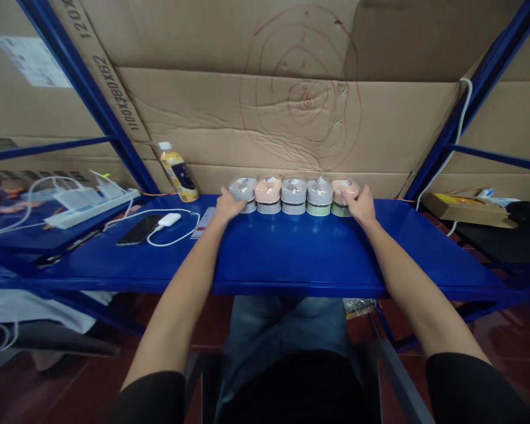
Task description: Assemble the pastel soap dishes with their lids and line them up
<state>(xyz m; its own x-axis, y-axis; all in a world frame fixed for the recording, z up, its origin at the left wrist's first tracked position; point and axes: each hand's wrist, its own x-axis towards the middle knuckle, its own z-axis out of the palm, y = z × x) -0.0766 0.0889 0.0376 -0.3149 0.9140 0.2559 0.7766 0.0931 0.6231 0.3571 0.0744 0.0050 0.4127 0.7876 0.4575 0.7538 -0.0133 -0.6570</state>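
A row of several small lidded containers, stacked in pairs, stands on the blue shelf against the cardboard. My left hand (228,206) grips the left end of the row, thumb across the front and fingers along the side of a grey-lidded container (242,187). At the other end my right hand (361,206) holds a pink-lidded container (344,189) with a green base beneath, its thumb on the front. Between them stand a pink container (268,189), a grey container (294,189) and another grey container (320,191) over a green base. Neighbouring stacks sit close together.
Left of the row are a yellow drink bottle (179,172), a dark phone (140,229), a white earbud case (169,219) with a cable and a power strip (90,209). An open cardboard box (468,210) sits at the right. Blue posts frame the shelf (291,253).
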